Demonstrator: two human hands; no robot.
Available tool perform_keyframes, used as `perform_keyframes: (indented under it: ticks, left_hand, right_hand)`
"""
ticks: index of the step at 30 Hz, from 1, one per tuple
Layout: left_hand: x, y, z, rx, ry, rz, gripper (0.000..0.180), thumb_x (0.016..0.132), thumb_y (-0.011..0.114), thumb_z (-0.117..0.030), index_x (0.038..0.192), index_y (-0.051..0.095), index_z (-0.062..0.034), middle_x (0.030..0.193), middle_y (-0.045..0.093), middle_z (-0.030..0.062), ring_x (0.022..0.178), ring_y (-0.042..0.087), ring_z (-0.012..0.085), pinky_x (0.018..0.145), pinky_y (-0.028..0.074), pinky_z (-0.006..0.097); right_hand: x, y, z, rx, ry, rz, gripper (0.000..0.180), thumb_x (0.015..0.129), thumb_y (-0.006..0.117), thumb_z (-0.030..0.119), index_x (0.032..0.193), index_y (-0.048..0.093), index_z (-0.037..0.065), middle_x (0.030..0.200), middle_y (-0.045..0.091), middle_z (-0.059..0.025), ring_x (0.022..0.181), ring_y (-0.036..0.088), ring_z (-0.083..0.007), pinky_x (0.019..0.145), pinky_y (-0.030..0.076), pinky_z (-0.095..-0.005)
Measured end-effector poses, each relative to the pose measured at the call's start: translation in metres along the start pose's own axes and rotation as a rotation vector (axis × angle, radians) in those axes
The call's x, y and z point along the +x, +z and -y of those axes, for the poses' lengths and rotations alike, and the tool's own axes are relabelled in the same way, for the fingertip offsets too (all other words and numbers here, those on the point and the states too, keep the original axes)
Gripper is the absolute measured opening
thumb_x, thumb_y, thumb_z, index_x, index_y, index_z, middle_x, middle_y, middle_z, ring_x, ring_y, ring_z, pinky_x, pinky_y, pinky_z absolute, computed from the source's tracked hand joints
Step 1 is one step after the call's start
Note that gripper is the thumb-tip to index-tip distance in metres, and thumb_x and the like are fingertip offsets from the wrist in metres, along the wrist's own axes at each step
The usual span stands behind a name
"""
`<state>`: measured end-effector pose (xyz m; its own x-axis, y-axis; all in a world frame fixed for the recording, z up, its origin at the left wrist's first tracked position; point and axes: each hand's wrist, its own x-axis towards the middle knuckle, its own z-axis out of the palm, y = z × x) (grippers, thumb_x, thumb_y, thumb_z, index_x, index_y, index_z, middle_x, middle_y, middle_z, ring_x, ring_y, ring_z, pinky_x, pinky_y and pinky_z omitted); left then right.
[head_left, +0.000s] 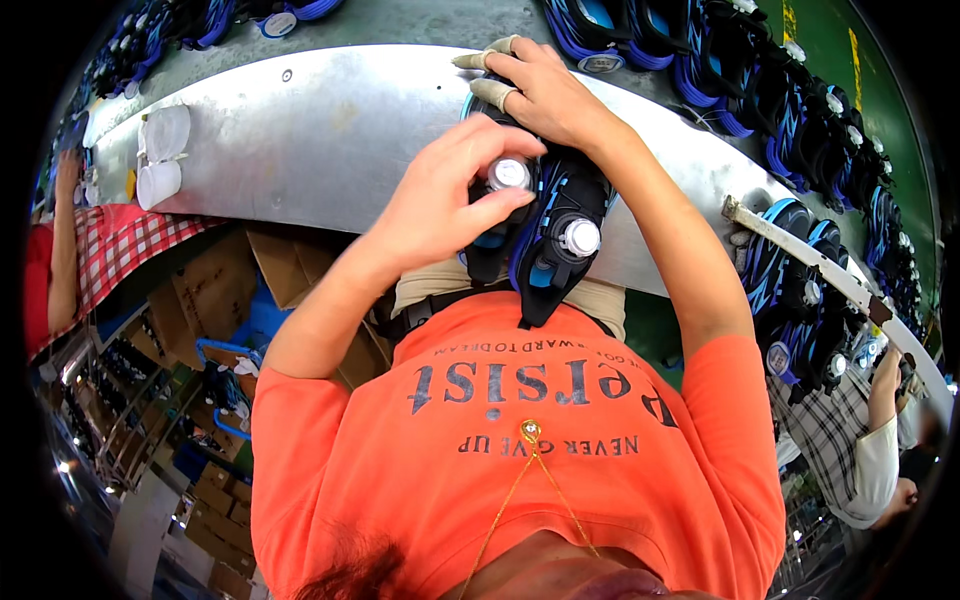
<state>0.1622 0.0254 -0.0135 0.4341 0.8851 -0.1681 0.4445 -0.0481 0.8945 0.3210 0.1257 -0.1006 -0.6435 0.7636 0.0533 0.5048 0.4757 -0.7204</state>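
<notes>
"Shoes (pixel 490 242): where do they lie?"

"Two black and blue ones, side by side across the near edge of the silver table (pixel 300 130), with their near ends jutting past that edge toward the lap. The hands are at the left one."

"What is the left hand (pixel 445 190) doing?"

"Its thumb and forefinger curve around either side of that shoe's white knob (pixel 509 173). I cannot tell whether they truly pinch it."

"And the right hand (pixel 560 95)?"

"Its fingers (pixel 492 93) are spread over the same shoe's end farther in on the table, some in pale covers. How hard they press does not show."

"So how should this be handled?"

"I would treat the right hand as the anchor: steady, even weight, so the overhanging shoe neither tips nor slides off the table's edge. The left thumb and forefinger should sit opposite each other on the knob's rim, since a lopsided hold could slip. I would also keep that hand clear of the neighbouring shoe's knob (pixel 581 237)"
</notes>
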Motion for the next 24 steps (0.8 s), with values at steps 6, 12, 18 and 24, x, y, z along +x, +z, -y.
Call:
perform_keyframes:
  ticks: [6,12,18,24]
  left_hand:
    - [-0.004,0.006,-0.003,0.101,0.134,-0.156,0.048,0.074,0.075,-0.014,0.119,0.06,-0.0068,0.094,0.059,0.0047,0.09,0.053,0.0171,0.074,0.044,0.027]
    - [0.001,-0.003,0.019,-0.097,0.086,-0.001,0.04,0.076,0.072,-0.011,0.115,0.064,-0.0062,0.095,0.059,0.0046,0.086,0.055,0.0154,0.074,0.045,0.026]
    - [-0.005,0.0,0.011,0.006,0.127,-0.074,0.04,0.076,0.073,-0.013,0.113,0.063,-0.0056,0.106,0.058,0.0056,0.1,0.053,0.0206,0.087,0.045,0.031]
    - [-0.007,0.015,0.02,0.062,0.123,-0.219,0.033,0.071,0.077,-0.015,0.099,0.064,-0.0054,0.11,0.062,0.0081,0.114,0.051,0.028,0.099,0.04,0.039]
  right_hand:
    - [0.0,0.001,-0.002,0.021,-0.009,-0.008,0.037,0.091,0.059,0.031,0.123,0.061,0.014,0.115,0.055,-0.0149,0.107,0.05,-0.0357,0.094,0.042,-0.0425]
    - [0.001,0.002,-0.005,0.062,-0.019,-0.014,0.035,0.089,0.06,0.033,0.122,0.064,0.021,0.115,0.057,-0.0141,0.105,0.051,-0.0364,0.094,0.043,-0.0436]
    - [0.001,0.001,-0.006,-0.006,-0.055,-0.003,0.039,0.089,0.063,0.027,0.123,0.06,0.006,0.109,0.055,-0.0156,0.105,0.053,-0.0333,0.09,0.044,-0.0399]
    - [0.0,0.001,-0.008,0.019,-0.072,-0.022,0.038,0.088,0.063,0.023,0.121,0.06,0.006,0.104,0.055,-0.0158,0.1,0.053,-0.0337,0.085,0.044,-0.041]
